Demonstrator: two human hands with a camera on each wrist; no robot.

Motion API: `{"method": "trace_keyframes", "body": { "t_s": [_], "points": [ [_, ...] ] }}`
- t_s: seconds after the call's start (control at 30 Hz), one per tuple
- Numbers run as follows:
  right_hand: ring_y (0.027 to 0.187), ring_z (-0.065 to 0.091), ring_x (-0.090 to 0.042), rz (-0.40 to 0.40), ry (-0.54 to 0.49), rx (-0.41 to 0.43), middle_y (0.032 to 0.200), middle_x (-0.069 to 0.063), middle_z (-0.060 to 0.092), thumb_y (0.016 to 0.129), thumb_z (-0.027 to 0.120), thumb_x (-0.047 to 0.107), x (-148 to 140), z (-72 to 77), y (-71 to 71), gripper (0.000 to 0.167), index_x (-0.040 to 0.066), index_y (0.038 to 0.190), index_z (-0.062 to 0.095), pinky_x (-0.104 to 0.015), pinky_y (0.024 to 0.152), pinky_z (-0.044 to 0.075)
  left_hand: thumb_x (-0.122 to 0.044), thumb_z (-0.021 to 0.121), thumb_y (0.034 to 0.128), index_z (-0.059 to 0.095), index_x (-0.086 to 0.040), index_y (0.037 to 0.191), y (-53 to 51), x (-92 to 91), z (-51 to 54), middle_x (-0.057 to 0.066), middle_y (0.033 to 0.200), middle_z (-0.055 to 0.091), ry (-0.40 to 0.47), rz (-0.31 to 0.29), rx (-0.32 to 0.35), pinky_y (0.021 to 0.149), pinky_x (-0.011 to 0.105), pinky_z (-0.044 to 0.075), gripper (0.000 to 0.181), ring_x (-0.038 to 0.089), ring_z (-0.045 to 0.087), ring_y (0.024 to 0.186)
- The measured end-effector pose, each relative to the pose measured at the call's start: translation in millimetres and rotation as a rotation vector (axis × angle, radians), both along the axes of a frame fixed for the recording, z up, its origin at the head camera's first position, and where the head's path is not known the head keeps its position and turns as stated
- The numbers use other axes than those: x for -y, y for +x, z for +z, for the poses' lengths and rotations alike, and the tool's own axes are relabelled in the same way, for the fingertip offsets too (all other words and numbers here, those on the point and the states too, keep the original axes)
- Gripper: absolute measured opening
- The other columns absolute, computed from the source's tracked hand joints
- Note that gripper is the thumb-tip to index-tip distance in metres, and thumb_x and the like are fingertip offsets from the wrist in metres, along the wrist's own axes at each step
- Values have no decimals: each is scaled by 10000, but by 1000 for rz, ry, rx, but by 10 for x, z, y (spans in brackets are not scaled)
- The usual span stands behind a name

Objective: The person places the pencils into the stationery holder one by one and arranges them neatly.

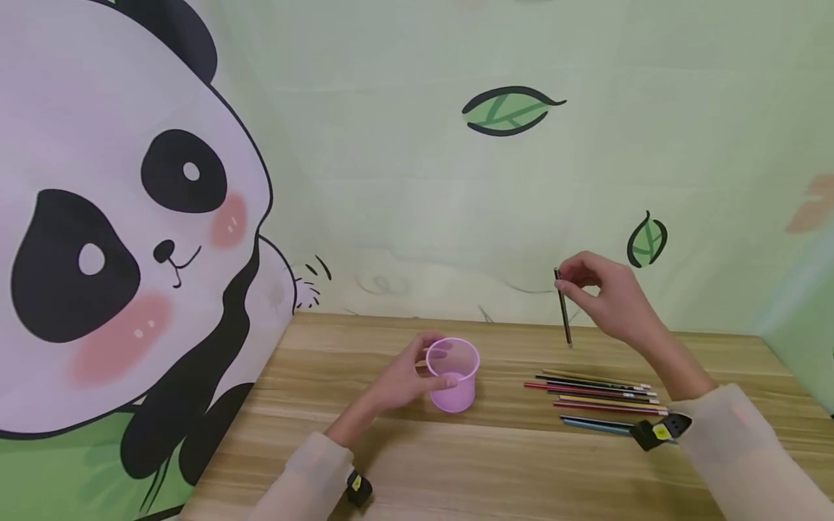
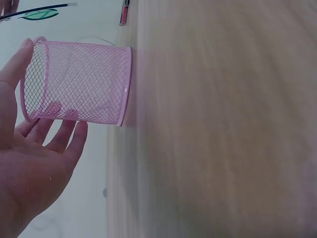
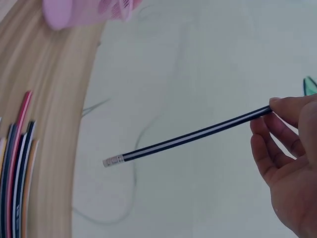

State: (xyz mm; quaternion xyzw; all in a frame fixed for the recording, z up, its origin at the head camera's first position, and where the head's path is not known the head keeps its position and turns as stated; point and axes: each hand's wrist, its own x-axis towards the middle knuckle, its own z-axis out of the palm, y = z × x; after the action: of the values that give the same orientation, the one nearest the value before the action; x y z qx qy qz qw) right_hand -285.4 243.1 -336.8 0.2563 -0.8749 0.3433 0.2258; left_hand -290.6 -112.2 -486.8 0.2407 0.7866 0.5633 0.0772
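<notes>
Right grip (image 1: 602,289): the held pencil is clamped at its upper end between thumb and fingers; right of centre in the head view, above the counter (image 1: 495,463).
Held pencil (image 1: 564,311): suspended nearly upright, slightly tilted, clear of the counter; a dark barrel with a pale stripe is seen in the right wrist view, where the free end is fitted with an eraser (image 3: 113,161). In the head view that end is directed downward.
Left grip (image 1: 404,380): clamped on the cup, with the thumb placed on the near side and the fingers on the far side.
Cup (image 1: 457,399): pink, mesh-walled; stood upright on the counter, lower half of the head frame, just right of centre.
Loose pencils (image 1: 609,409): laid on the counter in a rough row, lower right of the head frame; yellow, black and red barrels are seen, with their erasers directed to the right.
Blue pencils (image 1: 596,425): laid nearest the lower edge of the group; the right ends are partly hidden by the right wrist camera (image 1: 658,432).
Left wrist camera (image 1: 358,486): worn at the sleeve (image 1: 306,467), lower edge of the frame.
Backdrop (image 1: 391,181): printed with a panda (image 1: 117,145) at left and a leaf (image 1: 508,112) at upper centre.
</notes>
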Motion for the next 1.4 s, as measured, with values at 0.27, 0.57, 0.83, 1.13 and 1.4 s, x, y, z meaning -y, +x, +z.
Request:
{"method": "trace_keyframes", "body": {
  "t_s": [0.27,0.57,0.83,1.13,1.4],
  "points": [
    [874,665,-87,114,-130,-47,965,-39,712,993,741,42,369,215,77,120,39,1099,686,-120,832,539,-221,892,885,458,-114,1516,-42,-53,6,105,1454,561,-1,-18,26,1107,451,523,773,338,569,1356],
    [888,670,-211,235,-273,42,965,-88,697,1005,719,32,818,167,78,133,3,1124,667,-176,838,572,-239,886,894,420,-139,1517,-51,-56,-20,57,1457,544,-7,-24,41,1130,422,504,784,267,558,1356],
    [877,696,-210,236,-283,166,952,-60,710,1004,734,64,1052,-288,-52,111,47,1090,667,-286,808,610,-268,859,921,397,-177,1528,-35,-50,14,40,1503,503,-30,-41,50,1170,454,461,768,291,510,1408],
    [867,698,-193,272,-254,251,949,-38,711,1002,736,65,1189,-661,-76,96,58,1068,667,-342,819,629,-313,855,923,388,-183,1528,-33,-17,3,32,1506,485,-46,-40,51,1160,435,469,775,288,507,1404],
    [856,688,-196,296,-234,255,948,-57,722,1005,722,50,1241,-772,-59,85,31,1069,669,-322,792,620,-320,840,937,385,-186,1522,-38,-27,14,37,1520,477,-52,-50,54,1165,439,463,753,292,494,1419]
  ]
}}
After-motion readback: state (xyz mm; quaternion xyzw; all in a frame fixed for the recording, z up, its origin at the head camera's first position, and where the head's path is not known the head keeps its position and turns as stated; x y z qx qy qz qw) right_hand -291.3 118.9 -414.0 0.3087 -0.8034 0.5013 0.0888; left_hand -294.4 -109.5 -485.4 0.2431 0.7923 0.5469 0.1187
